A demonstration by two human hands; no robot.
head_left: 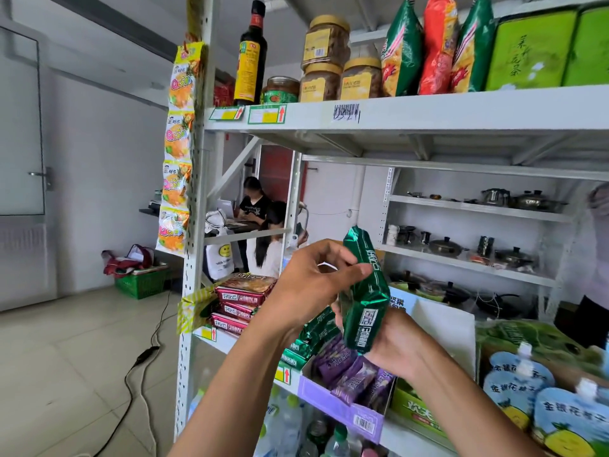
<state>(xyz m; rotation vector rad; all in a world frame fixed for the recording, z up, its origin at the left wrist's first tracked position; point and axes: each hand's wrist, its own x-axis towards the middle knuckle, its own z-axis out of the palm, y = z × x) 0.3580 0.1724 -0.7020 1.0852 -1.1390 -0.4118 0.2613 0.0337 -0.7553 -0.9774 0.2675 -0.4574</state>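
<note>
Head view: grips a pack in both hands, out in front of the racking. Glossy green foil, oblong and pillow-shaped, creased along its length, with crimped flat ends and pale print down the face. Stands nearly upright, top end tipped a little away to the left. Left hand curled at the upper half, thumb and forefinger closed narrow on the foil's near edge, remaining fingers bent loosely above. Right hand wrapped round the lower end from behind, fingers mostly hidden by the foil, palm touching the bottom crimp. Just below the right fingers, purple packs of the same oblong shape, lying slanted in a lilac card box with an open top. Just left of those fingers and under the left wrist, more green packs stacked flat, shiny like the held one. Further left of the left fingers, red packs, broad and flat, piled in layers. Well right of the right fingers, soft blue spouted pouches with white caps. High above both hands, a pale metal shelf bearing a tall dark glass bottle and squat clear jars with tan lids.
</note>
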